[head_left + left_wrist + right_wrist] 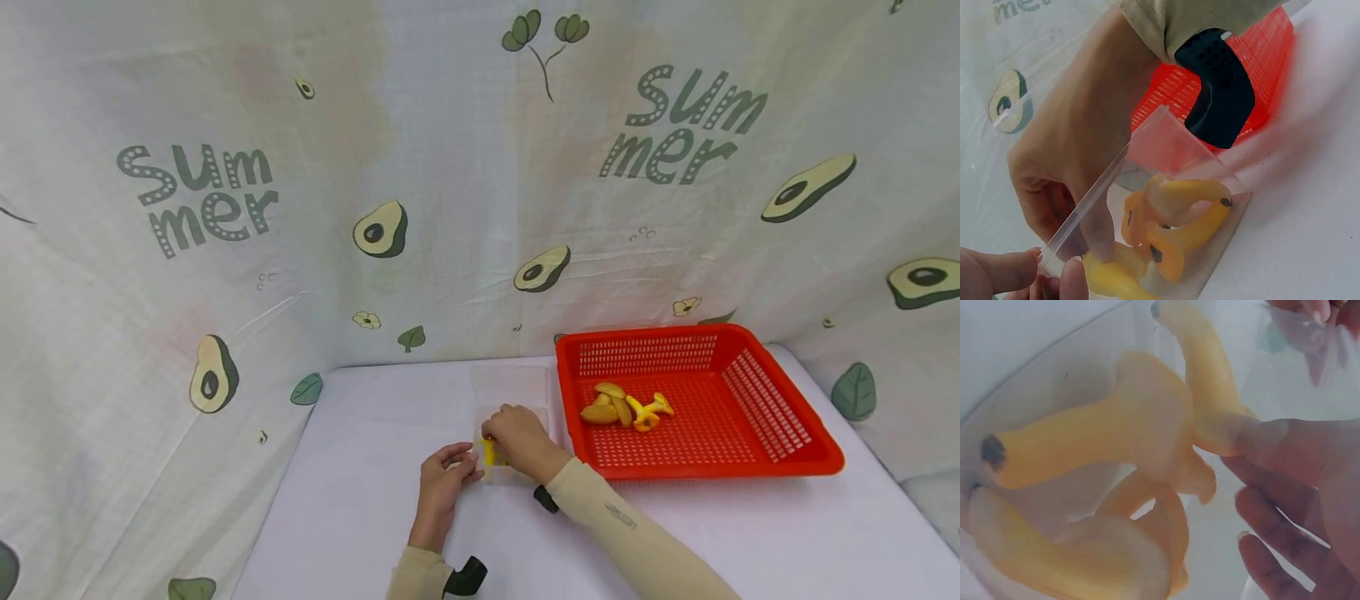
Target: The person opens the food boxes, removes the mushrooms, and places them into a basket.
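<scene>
A clear plastic box (517, 477) with its lid (510, 385) folded back stands on the table left of the red basket. My left hand (441, 492) is at the box's left side; in the left wrist view its thumb and fingers (1015, 270) pinch the rim. My right hand (525, 442) reaches inside from above. In the right wrist view its thumb and forefinger (1254, 440) hold the end of a yellow mushroom (1207, 365); the other fingers are bent. Several more yellow mushrooms (1072, 440) lie in the box, seen through its wall.
The red basket (787, 463) is at the right, close to the box and my right forearm. At its left end lie several brownish-yellow mushrooms (600, 414) and several bright yellow ones (647, 420). A printed cloth (450, 167) hangs behind the white table (360, 467).
</scene>
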A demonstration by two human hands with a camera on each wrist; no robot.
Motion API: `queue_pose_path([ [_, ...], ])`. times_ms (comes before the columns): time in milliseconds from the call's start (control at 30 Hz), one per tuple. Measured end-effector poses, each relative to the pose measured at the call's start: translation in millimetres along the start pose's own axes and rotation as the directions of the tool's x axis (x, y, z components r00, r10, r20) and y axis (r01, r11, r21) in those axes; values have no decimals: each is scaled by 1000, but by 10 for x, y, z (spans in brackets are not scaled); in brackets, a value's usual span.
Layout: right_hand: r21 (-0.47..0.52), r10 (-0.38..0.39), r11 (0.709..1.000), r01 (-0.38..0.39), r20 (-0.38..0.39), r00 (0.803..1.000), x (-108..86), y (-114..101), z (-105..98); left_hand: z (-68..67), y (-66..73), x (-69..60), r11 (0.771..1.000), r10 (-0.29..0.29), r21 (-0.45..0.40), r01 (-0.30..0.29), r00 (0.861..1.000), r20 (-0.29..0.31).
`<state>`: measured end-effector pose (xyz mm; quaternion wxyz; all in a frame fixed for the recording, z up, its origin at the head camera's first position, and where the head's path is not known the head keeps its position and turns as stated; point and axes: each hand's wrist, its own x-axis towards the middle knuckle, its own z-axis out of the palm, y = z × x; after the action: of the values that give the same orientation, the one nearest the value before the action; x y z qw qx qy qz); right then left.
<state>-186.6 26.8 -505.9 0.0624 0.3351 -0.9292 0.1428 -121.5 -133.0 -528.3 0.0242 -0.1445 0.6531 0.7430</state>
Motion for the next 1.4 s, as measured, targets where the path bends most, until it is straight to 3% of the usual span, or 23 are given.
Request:
queue_pose_path([
  [300,-36,-51,998,46,-160,986,-145,-32,-61,2,-7,-2,1000,4,2,-4,1000,9],
  [533,-98,-95,993,66,-325,941,-241,-57,-174,11,1,0,1000,5,4,-5,1000,1],
  [800,-63,-115,993,97,-465,878,-401,-64,-399,14,25,-10,1000,-12,21,12,1000,5],
  [1067,-78,-120,993,92,-542,832,-544,-10,-631,37,32,-5,999,-25,21,25,1000,-11],
  [1400,-15,-49,999,49,-568,822,-710,158,-729,89,-6,-8,999,-29,38,31,998,-64],
])
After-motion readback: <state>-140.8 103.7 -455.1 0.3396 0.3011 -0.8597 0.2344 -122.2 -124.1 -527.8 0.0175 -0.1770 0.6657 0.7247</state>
